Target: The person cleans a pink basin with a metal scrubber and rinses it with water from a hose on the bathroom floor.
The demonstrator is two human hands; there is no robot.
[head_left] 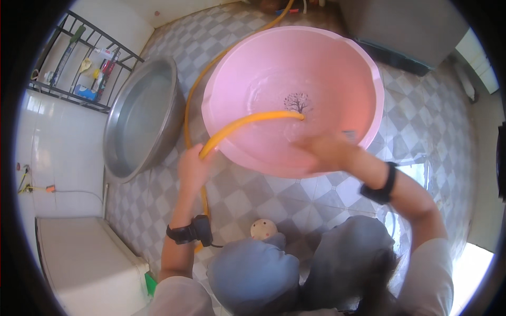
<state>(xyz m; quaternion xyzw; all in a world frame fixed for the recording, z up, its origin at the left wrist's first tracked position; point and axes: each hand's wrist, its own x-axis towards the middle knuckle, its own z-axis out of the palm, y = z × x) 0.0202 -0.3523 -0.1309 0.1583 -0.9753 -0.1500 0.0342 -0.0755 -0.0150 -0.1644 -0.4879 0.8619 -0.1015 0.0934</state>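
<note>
A large pink basin [226,95] stands on the floor in front of me, with a dark tree print [297,102] on its bottom and some water in it. My left hand [195,167] is wrapped round a yellow hose [245,120] at the basin's near left. The hose end points over the tree print, inside the basin. Over the basin's near right wall is my right hand [329,151], smeared by motion, so its fingers cannot be made out. Nothing shows clearly in it.
A grey metal tub [139,113] leans tilted at the left. Above it a black wall rack [89,63] holds several small items. A white box-shaped object [89,263] stands at the lower left. Wet patches shine on the tiled floor [416,126] at the right, below a grey cabinet-like block [406,26].
</note>
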